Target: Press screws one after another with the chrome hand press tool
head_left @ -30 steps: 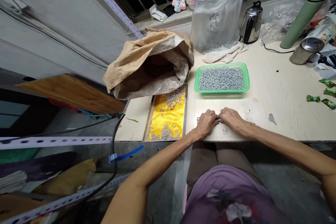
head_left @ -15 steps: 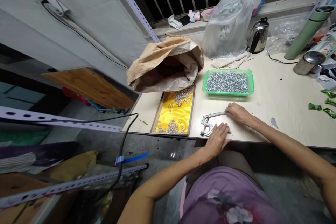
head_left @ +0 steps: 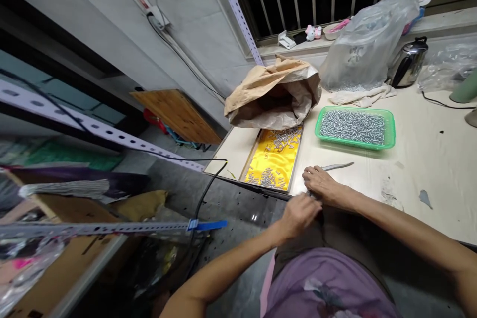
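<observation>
Metal pliers [head_left: 337,166] lie at the front edge of the pale table, one grey handle sticking out to the right. My right hand [head_left: 324,185] is closed over the head of the pliers and hides most of it. Just left and nearer to me, my left hand [head_left: 300,214] is curled at the table edge, close to the right fingertips. It is slightly blurred, and whatever is between its fingers cannot be made out. Left of my hands, a yellow cloth-lined tray [head_left: 274,159] bears loose small metal pins. Beyond them stands a green basket [head_left: 392,131] full of similar pins.
An open brown paper sack [head_left: 261,92] overhangs the tray's far end. Behind the basket are a white cloth [head_left: 363,95], a clear plastic bag [head_left: 367,54] and a metal kettle [head_left: 410,62]. A black cable [head_left: 204,198] hangs past the table's left corner.
The pliers, partly uncovered half a second ago, have turned, and my right hand has moved from the handle to cover their head. My left hand has curled and shifted off the table edge. The view has swung left.
</observation>
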Available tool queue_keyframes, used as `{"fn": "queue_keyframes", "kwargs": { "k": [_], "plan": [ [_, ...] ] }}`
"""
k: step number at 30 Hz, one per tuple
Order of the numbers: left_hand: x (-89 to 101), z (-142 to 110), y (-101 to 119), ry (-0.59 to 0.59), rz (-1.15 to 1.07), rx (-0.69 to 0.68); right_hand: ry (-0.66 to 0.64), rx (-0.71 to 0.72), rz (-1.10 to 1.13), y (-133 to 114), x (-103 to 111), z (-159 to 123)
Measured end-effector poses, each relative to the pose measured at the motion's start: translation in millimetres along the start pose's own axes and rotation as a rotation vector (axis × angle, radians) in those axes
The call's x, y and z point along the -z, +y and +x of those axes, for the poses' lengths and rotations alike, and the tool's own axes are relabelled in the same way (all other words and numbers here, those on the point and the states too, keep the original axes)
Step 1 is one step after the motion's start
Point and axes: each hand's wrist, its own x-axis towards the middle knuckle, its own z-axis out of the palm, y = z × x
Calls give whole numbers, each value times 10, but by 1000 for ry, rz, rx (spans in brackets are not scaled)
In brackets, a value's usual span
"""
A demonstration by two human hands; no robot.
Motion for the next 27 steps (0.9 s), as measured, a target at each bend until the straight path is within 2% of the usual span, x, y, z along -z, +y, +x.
{"fn": "queue_keyframes", "kwargs": {
  "k": [2,5,9,11,13,16,19,21,23,25,27],
  "plan": [
    [228,-19,-308,41,135,188,70,-39,63,50,-1,14],
    [494,36,-745,-73,281,377,285,-180,121,194,130,-6],
    [603,122,-1064,-298,315,346,577,-403,41,481,526,-141],
    [590,140,-1127,-323,301,322,658,-520,-62,582,703,-241],
    [571,141,-1164,-314,279,331,685,-571,-109,600,775,-343],
    [570,130,-1186,-277,238,413,582,-467,20,458,618,-484],
    [602,153,-1119,-200,130,539,345,-373,179,209,246,-604],
    [617,207,-995,-129,-36,625,180,-405,163,67,-7,-662],
    [603,284,-816,-102,-268,726,74,-461,112,-14,-200,-699],
    [550,369,-618,-141,-479,821,35,-502,73,-26,-313,-718],
    [460,448,-432,-171,-584,872,29,-514,55,11,-359,-727]
  ]
}}
